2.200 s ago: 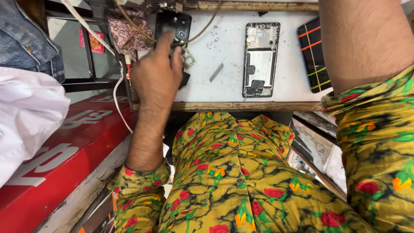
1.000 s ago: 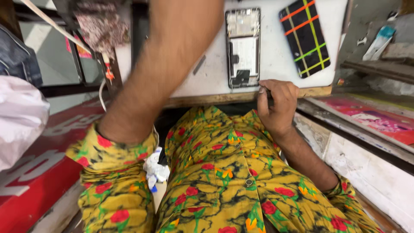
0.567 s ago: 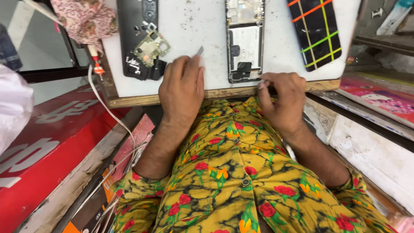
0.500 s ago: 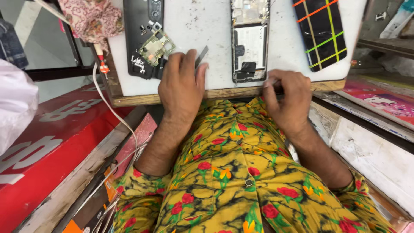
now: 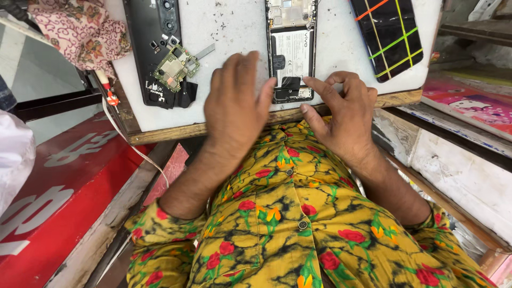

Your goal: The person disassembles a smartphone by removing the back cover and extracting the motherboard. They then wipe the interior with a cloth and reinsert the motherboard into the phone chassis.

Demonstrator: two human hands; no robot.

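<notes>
In the middle of the frame the left hand [image 5: 234,104] lies flat and palm down on the white worktop [image 5: 234,26], fingers spread loosely and holding nothing; its fingertips reach toward the left edge of the opened smartphone with its back removed and its battery showing [image 5: 291,50]. The right hand [image 5: 341,114] sits just right of centre, fingers half curled, its forefinger stretched to the phone's lower end, touching or almost touching the dark bit of tape there; it grips nothing that can be seen. The two hands flank the phone's bottom edge, seemingly to steady it while the forefinger works at that end.

The phone lies face down, upright in the frame, at upper centre near the worktop's front edge. To its left, upper left of centre, rests a black rear phone cover [image 5: 154,48] with a small green circuit board [image 5: 176,61] laid on it, apparently kept together as removed parts. At upper right a black phone screen criss-crossed with orange, green and yellow lines [image 5: 386,34] lies tilted, well apart. A pink floral cloth [image 5: 80,32] hangs at upper left.
</notes>
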